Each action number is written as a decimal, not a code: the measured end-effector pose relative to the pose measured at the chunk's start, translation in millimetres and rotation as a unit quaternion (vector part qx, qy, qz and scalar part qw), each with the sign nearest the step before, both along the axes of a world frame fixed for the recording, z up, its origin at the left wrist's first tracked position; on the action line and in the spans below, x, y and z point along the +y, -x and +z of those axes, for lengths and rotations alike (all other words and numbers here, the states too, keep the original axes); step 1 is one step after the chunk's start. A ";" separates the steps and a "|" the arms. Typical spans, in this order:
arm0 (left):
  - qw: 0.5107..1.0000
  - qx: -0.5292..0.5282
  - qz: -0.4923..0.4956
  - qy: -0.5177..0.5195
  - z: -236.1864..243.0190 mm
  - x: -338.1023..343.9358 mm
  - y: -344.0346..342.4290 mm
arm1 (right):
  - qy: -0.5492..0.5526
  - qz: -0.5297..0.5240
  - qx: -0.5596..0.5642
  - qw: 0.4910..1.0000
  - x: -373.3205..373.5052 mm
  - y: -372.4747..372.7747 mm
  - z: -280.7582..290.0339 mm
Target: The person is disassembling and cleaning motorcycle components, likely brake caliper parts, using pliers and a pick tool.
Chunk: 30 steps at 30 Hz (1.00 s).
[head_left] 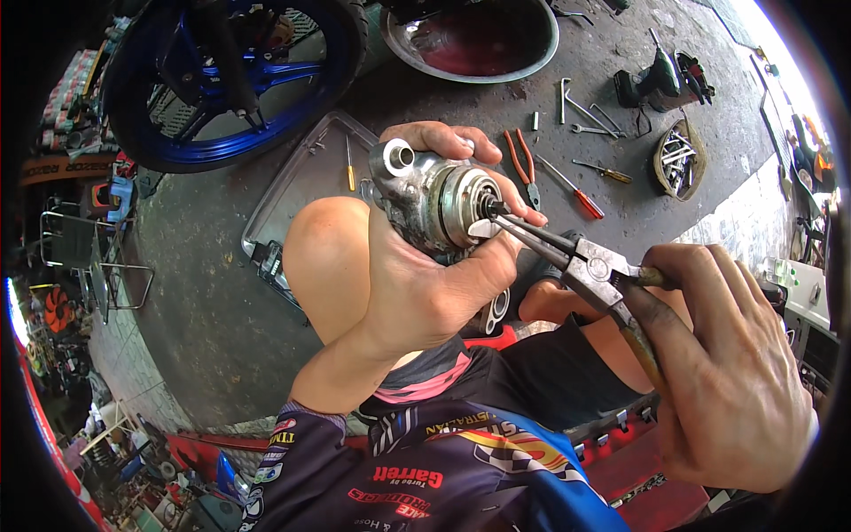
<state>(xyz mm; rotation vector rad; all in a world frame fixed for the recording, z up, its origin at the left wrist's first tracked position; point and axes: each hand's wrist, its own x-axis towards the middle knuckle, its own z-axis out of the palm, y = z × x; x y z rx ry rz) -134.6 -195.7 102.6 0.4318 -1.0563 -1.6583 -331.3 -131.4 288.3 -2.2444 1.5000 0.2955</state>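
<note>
**Pliers at the open end of a metal part, held above the knee**

The right hand (727, 372) is closest to the camera, at the lower right. Its fingers are curled tight around the 2 handles of the pliers (596, 270), pressing them toward each other. The pliers are dark and greasy, and their 2 thin tips reach to the left, into the middle of the round opening of the metal cylinder part (434, 197).

The left hand (417, 266) holds this silver cylinder part from below and behind. The thumb lies along the lower front edge and the other fingers wrap over the top, so the part sits firm in the palm, with its open end turned to the right. The part is in the middle of the view, just above the person's bare knee (328, 257).

Behind the knee, a flat grey tray (301, 177) lies on the concrete floor, and a yellow screwdriver (350, 164) rests in it. To the right of the hands, red-handled pliers (521, 158) and a red screwdriver (576, 193) lie on the floor. Further right there is a small round basket of tools (678, 160) and a dark power tool (656, 82).

At the far top, a blue motorcycle wheel (230, 75) stands at the left and a metal basin (474, 40) with dark red liquid is near the centre.
</note>
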 end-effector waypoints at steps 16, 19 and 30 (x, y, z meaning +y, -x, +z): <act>0.998 -0.048 0.005 0.035 4.8 3.7 0.5 | -0.015 0.067 -0.001 0.998 -15.5 28.7 -3.1; 0.999 -0.043 0.003 0.020 5.3 4.3 2.3 | -0.021 0.060 -0.033 0.997 -17.5 33.6 -10.9; 0.999 -0.039 0.007 -0.006 12.4 1.1 -1.4 | -0.095 0.017 -0.098 0.990 -22.9 44.4 -23.9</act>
